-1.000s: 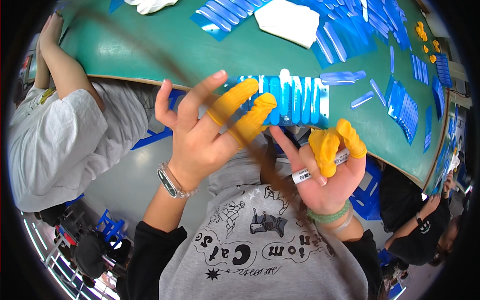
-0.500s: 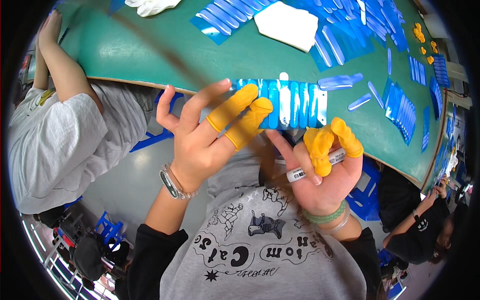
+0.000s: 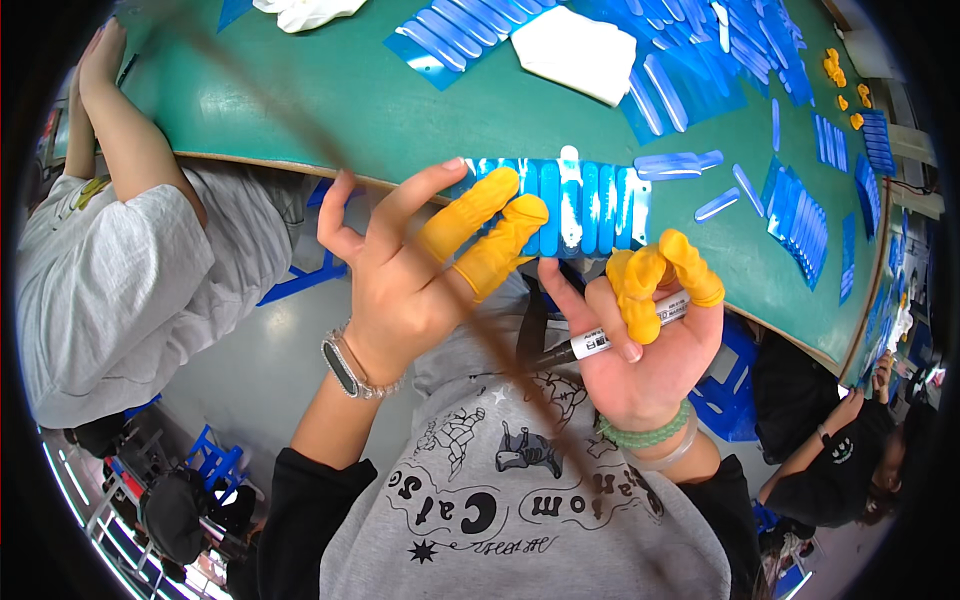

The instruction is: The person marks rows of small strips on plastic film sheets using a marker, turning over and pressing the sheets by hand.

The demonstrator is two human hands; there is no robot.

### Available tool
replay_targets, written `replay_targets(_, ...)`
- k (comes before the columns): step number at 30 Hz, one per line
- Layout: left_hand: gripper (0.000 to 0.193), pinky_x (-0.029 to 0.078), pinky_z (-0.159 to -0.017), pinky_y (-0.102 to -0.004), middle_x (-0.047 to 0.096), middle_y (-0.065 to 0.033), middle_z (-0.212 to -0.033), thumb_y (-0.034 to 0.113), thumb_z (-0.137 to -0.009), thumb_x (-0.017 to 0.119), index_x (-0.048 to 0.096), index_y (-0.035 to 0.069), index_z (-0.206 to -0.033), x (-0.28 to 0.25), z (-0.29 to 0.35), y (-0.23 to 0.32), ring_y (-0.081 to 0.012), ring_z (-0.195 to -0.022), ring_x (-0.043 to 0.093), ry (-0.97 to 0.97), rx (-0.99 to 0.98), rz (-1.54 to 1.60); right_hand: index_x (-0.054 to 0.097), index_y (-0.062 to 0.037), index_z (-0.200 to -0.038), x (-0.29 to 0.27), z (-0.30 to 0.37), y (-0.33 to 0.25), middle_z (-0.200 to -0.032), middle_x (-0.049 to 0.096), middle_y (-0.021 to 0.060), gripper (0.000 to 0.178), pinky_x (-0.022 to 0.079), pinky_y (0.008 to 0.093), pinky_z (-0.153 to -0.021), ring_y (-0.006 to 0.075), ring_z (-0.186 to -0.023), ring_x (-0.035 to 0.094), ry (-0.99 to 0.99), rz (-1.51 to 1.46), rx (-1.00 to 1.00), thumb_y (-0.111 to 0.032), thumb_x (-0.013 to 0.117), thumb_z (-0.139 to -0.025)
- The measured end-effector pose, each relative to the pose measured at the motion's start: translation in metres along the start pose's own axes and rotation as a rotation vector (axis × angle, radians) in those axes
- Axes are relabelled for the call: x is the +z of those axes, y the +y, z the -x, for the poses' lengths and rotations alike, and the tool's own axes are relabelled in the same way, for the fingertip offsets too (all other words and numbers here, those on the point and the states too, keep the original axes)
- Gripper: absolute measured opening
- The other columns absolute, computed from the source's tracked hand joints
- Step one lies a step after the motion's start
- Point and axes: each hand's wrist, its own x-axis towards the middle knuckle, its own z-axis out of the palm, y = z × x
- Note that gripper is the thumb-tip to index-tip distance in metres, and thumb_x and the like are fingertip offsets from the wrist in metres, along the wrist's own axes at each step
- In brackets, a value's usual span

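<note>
My left hand (image 3: 415,270) is raised in front of my chest with its fingers spread and nothing in it; two of its fingers wear yellow finger cots. My right hand (image 3: 640,335) also wears yellow cots on two fingers and is curled around a black and white marker pen (image 3: 600,340), tip pointing left. Just beyond both hands, a row of blue strips on a sheet (image 3: 580,205) lies at the near edge of the green table (image 3: 330,110).
Many more blue strips (image 3: 700,70) and a white pad (image 3: 575,50) cover the table. Loose yellow cots (image 3: 845,80) lie at the far right. One person sits at my left (image 3: 110,280), another at lower right (image 3: 840,460). Blue stools stand on the floor.
Both hands have drifted slightly up and toward the table edge. The marker has turned in my right hand and shows more clearly across the palm.
</note>
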Motion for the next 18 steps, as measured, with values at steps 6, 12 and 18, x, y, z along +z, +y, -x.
replay_targets(6,0.030,0.018,-0.114,-0.0500,0.071,0.0059,-0.117,0.030,-0.075,0.080,0.077,0.025,-0.105,-0.001,0.001,-0.001,-0.0175,-0.119,0.058,-0.005,0.005,0.001,0.064,-0.0026,-0.083,0.013,0.002,-0.002,-0.051,0.044,-0.0015,0.044,0.045,0.0514,-0.101,0.0113,-0.038,0.034,0.177,-0.110,0.009,-0.038,0.044,-0.098)
replay_targets(12,0.028,0.017,-0.114,-0.0504,0.071,0.0067,-0.116,0.030,-0.076,0.079,0.078,0.026,-0.103,0.000,-0.001,0.003,-0.0168,-0.118,0.058,0.011,-0.002,-0.011,0.066,-0.0023,-0.085,0.016,0.004,-0.004,-0.053,0.049,-0.0007,0.045,0.044,0.0524,-0.102,0.0113,-0.037,0.032,0.179,-0.095,-0.027,-0.037,0.041,-0.100)
replay_targets(18,0.027,0.017,-0.113,-0.0521,0.072,0.0080,-0.112,0.029,-0.075,0.078,0.078,0.025,-0.101,-0.002,-0.002,0.001,-0.0170,-0.117,0.059,0.024,0.025,-0.062,0.064,0.0002,-0.090,0.015,0.013,-0.002,-0.065,0.056,0.0051,0.037,0.045,0.0534,-0.104,0.0145,-0.053,0.050,0.043,-0.043,-0.156,-0.029,0.044,-0.101)
